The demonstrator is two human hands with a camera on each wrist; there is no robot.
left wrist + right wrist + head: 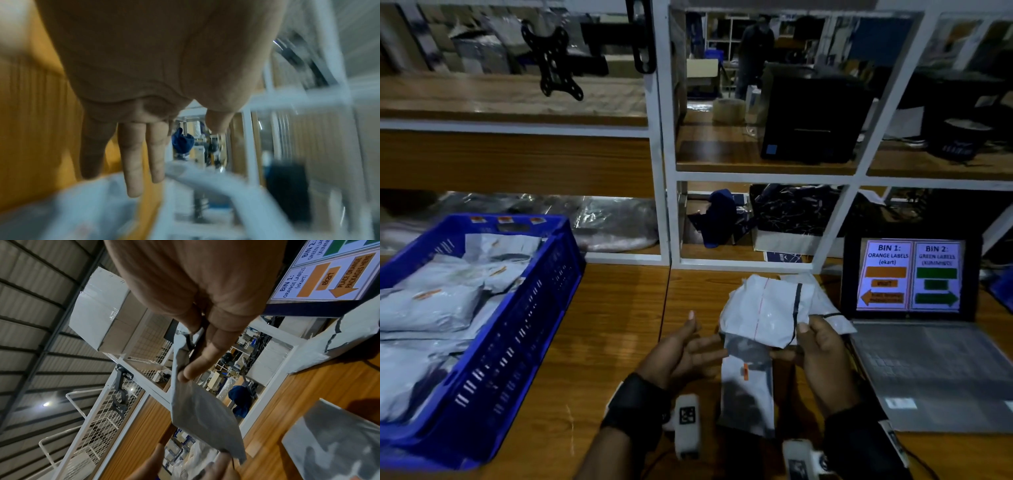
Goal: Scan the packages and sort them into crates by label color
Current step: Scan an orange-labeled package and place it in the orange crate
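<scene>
My right hand [808, 339] pinches the lower edge of a white poly package [763, 308] and holds it up above the table; the right wrist view shows thumb and fingers clamped on its grey side [201, 415]. Just left of it is my left hand [702, 342], palm turned toward the package, fingers straight [133, 162] and holding nothing. Below the held one, a second package [748, 394] lies flat on the table with a small orange label [745, 371]. On the left, a blue crate [524, 329] holds several grey packages.
An open laptop [928, 359] at the right shows a sign [909, 275]: bin 1 orange labels, arrow left; bin 2 green labels, arrow right. Another package [339, 345] lies by the laptop. A white shelf frame [666, 205] closes off the back of the wooden table [602, 325].
</scene>
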